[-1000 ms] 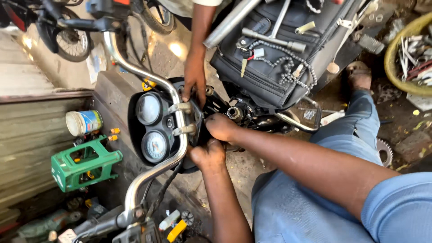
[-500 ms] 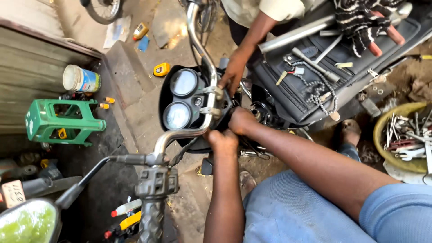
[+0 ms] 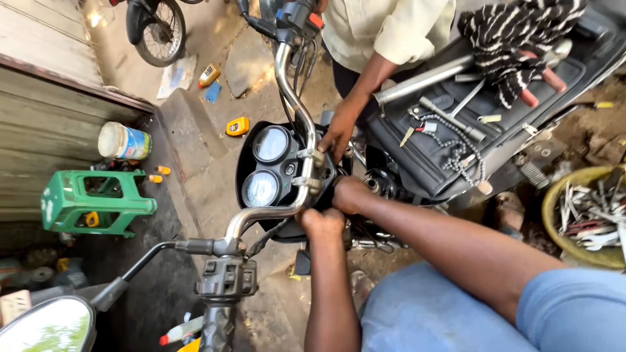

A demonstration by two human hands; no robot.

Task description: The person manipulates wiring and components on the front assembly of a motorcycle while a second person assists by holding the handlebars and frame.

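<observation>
Head view, near to far: grey mirror stalk and switch housing [image 3: 225, 280]; then the left hand [image 3: 321, 223], fingers curled shut against the bent chrome handlebar [image 3: 287, 202] at its clamp, and the right hand [image 3: 349, 193], fisted just behind, its grasp hidden. Judged step: working the handlebar mount beside the twin round gauges [image 3: 266, 166]. A co-worker's hand [image 3: 338, 133] steadies the far side. Beyond, a concrete floor [image 3: 215, 163] with a green plastic stool [image 3: 91, 202].

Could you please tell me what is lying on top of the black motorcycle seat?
On the black motorcycle seat lie a metal tube, a beaded chain, small metal tools and a striped cloth. Whatever the cloth covers is hidden.
</observation>
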